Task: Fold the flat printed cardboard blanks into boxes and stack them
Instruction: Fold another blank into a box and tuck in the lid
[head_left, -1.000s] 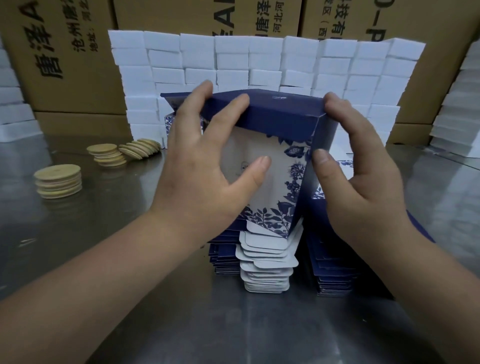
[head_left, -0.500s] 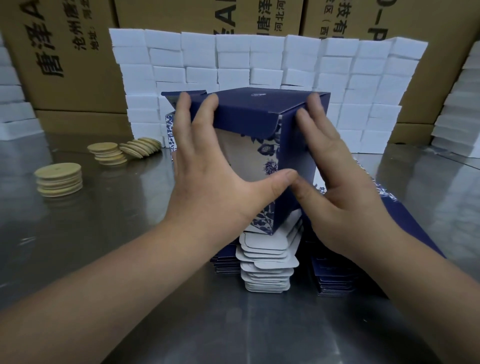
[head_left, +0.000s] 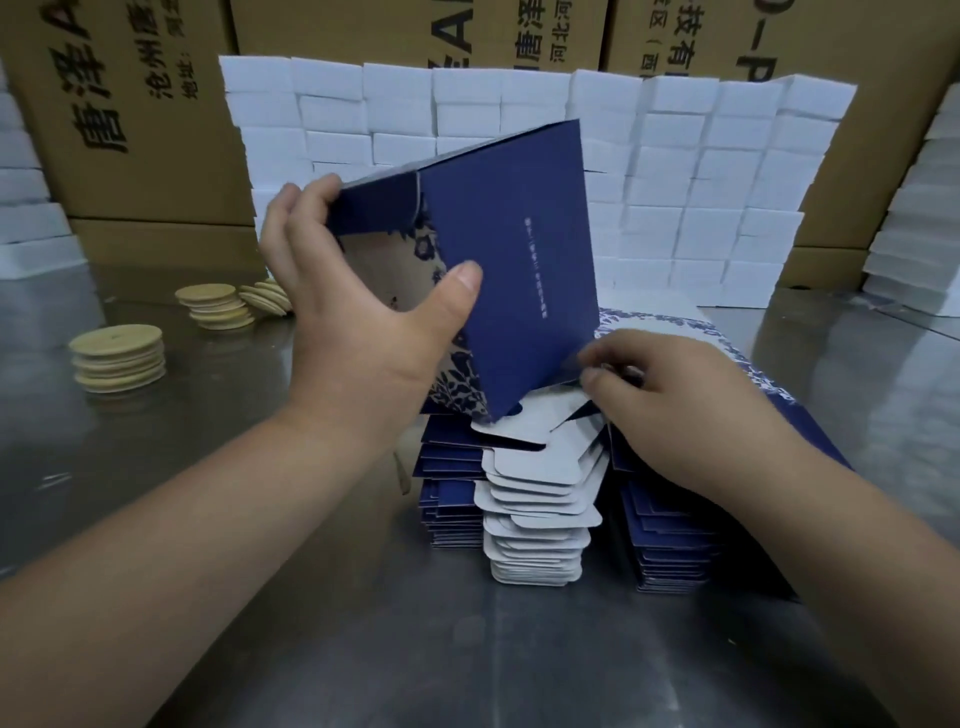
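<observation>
Centre frame: the left hand (head_left: 363, 322) grips the box (head_left: 519, 270), seemingly light and crease-prone, by its stiffer folded edges; the right hand (head_left: 675, 405) curls fingers (head_left: 610, 351) at its lower corner, hold unclear.

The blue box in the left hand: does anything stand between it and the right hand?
Nothing visible does. The left hand grips the tilted blue box at its upper end; the right hand is at its lower corner, above the stack of flat blanks. Whether it touches the box is blurred.

Navy floral box (head_left: 524, 270) tilted, above flat blanks (head_left: 540, 499)
</observation>
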